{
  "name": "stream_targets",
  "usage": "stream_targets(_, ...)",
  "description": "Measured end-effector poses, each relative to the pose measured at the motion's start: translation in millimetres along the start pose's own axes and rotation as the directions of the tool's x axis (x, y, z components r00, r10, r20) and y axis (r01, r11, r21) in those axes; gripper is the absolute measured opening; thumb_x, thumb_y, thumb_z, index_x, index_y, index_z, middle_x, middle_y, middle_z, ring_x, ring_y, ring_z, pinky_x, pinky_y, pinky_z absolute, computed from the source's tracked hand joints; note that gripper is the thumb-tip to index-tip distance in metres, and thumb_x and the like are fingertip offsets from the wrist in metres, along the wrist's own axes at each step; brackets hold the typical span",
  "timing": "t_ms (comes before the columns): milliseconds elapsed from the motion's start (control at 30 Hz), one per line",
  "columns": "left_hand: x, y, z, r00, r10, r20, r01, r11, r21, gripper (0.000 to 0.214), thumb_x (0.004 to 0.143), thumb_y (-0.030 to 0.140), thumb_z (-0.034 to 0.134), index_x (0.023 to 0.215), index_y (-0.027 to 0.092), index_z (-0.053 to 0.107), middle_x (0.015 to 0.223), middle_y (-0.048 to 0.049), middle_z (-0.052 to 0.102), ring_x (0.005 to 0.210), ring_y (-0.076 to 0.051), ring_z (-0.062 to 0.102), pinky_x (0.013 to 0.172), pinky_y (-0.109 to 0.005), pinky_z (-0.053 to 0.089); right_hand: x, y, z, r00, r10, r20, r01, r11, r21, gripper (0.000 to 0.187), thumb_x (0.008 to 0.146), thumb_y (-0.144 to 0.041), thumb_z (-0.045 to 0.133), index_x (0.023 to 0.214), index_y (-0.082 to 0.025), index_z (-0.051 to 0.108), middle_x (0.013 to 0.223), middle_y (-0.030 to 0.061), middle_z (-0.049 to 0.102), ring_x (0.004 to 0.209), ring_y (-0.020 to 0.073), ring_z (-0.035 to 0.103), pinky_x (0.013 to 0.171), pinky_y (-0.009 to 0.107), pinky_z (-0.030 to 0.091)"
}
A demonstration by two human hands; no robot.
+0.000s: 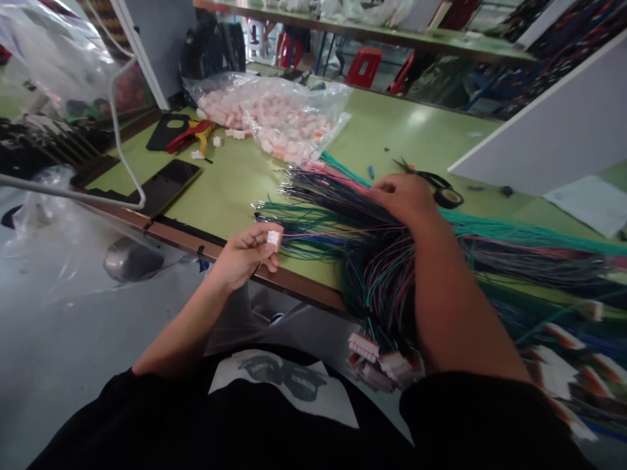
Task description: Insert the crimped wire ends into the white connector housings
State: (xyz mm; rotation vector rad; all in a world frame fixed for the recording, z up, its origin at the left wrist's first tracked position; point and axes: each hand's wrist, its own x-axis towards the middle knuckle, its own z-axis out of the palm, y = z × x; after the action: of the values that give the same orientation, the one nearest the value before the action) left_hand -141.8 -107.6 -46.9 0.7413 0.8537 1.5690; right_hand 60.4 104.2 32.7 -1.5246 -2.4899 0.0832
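Observation:
Between the thumb and fingers of my left hand (252, 253) is a small white and orange connector housing (273, 239). A pink wire (313, 234) runs from it to the right. My right hand (405, 198) rests over the bundle of dark and pink wires (337, 192), its fingers curled down; what they pinch, if anything, is hidden. Green wires (304, 212) with bare metal tips lie just beyond my left hand. Wires with white and orange connectors (364, 346) on their ends hang over the table's front edge.
A clear bag of connector housings (279, 121) lies at the back. Red and yellow pliers (191, 136) and a phone (169, 186) are on the left, black scissors (428, 177) beyond my right hand. A bent metal rod (115, 111) crosses the left side; a white panel (548, 124) stands right.

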Motion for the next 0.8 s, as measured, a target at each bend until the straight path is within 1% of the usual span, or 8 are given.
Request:
stream_targets(133, -1, 1, 1.0, 1.000, 0.013, -0.028, -0.014, 0.999, -0.031, 0.033, 0.062, 0.021, 0.082, 0.091, 0.016, 0.067, 0.060, 0.0041, 0.063, 0.048, -0.008, 0.061, 0.046, -0.017, 0.052, 6, 3, 21, 0.996, 0.014, 0.085, 0.009, 0.964, -0.264, 0.030, 0.082, -0.025, 0.046, 0.096, -0.020, 0.072, 0.102, 0.0100, 0.071, 0.092, 0.0249, 0.061, 0.063, 0.029, 0.037)
stream_targets(267, -1, 3, 2.7, 0.999, -0.002, -0.037, 0.001, 0.999, -0.043, 0.032, 0.061, 0.021, 0.083, 0.088, 0.016, 0.067, 0.059, 0.0044, 0.063, 0.048, -0.009, 0.062, 0.046, -0.017, 0.053, 9, -2, 34, 0.986, -0.003, 0.169, 0.060, 0.941, -0.334, 0.033, 0.083, -0.021, 0.043, 0.098, -0.020, 0.072, 0.108, 0.0111, 0.069, 0.094, 0.0250, 0.061, 0.065, 0.030, 0.038)
stream_targets(367, -2, 4, 3.7, 1.000, -0.006, -0.031, 0.005, 0.999, -0.047, 0.032, 0.061, 0.022, 0.083, 0.088, 0.016, 0.067, 0.059, 0.0047, 0.064, 0.047, -0.008, 0.062, 0.046, -0.016, 0.053, 10, -2, 36, 0.985, 0.008, 0.171, 0.049, 0.946, -0.322, 0.035, 0.081, -0.016, 0.041, 0.096, -0.016, 0.073, 0.104, 0.0147, 0.069, 0.091, 0.0256, 0.061, 0.066, 0.031, 0.039)
stream_targets(433, -2, 4, 3.9, 1.000, -0.006, -0.028, 0.005, 0.999, -0.046, 0.032, 0.060, 0.022, 0.083, 0.088, 0.016, 0.067, 0.059, 0.0047, 0.064, 0.047, -0.008, 0.062, 0.046, -0.016, 0.053, 11, -1, 35, 0.991, 0.024, 0.130, 0.015, 0.956, -0.292, 0.035, 0.080, -0.014, 0.041, 0.095, -0.015, 0.072, 0.102, 0.0157, 0.069, 0.089, 0.0256, 0.061, 0.067, 0.031, 0.040)
stream_targets(533, -2, 3, 3.3, 0.999, -0.007, -0.031, 0.006, 0.999, -0.042, 0.033, 0.061, 0.022, 0.083, 0.089, 0.016, 0.067, 0.059, 0.0043, 0.064, 0.047, -0.009, 0.062, 0.046, -0.017, 0.054, 11, 1, 32, 0.996, 0.094, -0.008, -0.093, 0.972, -0.215, 0.034, 0.079, -0.016, 0.041, 0.096, -0.014, 0.071, 0.101, 0.0153, 0.068, 0.089, 0.0260, 0.060, 0.068, 0.032, 0.040)
stream_targets(600, -2, 2, 2.6, 0.999, -0.005, -0.032, 0.004, 0.999, -0.036, 0.033, 0.062, 0.022, 0.082, 0.091, 0.015, 0.066, 0.058, 0.0038, 0.064, 0.048, -0.009, 0.062, 0.046, -0.016, 0.053, 11, 0, 29, 0.978, 0.172, -0.114, -0.188, 0.972, -0.144, 0.034, 0.080, -0.016, 0.040, 0.097, -0.013, 0.069, 0.099, 0.0160, 0.068, 0.087, 0.0260, 0.059, 0.068, 0.032, 0.040)
stream_targets(667, -2, 1, 2.0, 1.000, -0.004, -0.029, 0.003, 1.000, -0.028, 0.033, 0.063, 0.022, 0.081, 0.092, 0.015, 0.065, 0.057, 0.0035, 0.064, 0.049, -0.009, 0.062, 0.046, -0.016, 0.053, 11, -3, 27, 0.963, 0.215, -0.161, -0.228, 0.971, -0.069, 0.034, 0.081, -0.016, 0.038, 0.096, -0.013, 0.069, 0.097, 0.0160, 0.068, 0.085, 0.0246, 0.058, 0.068, 0.032, 0.039)
stream_targets(800, -1, 0, 0.8, 1.000, 0.018, -0.025, -0.018, 0.999, -0.029, 0.033, 0.064, 0.020, 0.079, 0.093, 0.015, 0.065, 0.062, 0.0040, 0.064, 0.049, -0.008, 0.062, 0.047, -0.016, 0.053, 11, 4, 20, 0.991, 0.129, -0.020, -0.129, 0.992, 0.019, 0.022, 0.077, -0.020, 0.049, 0.083, -0.018, 0.070, 0.088, 0.0110, 0.069, 0.073, 0.0189, 0.053, 0.063, 0.029, 0.035)
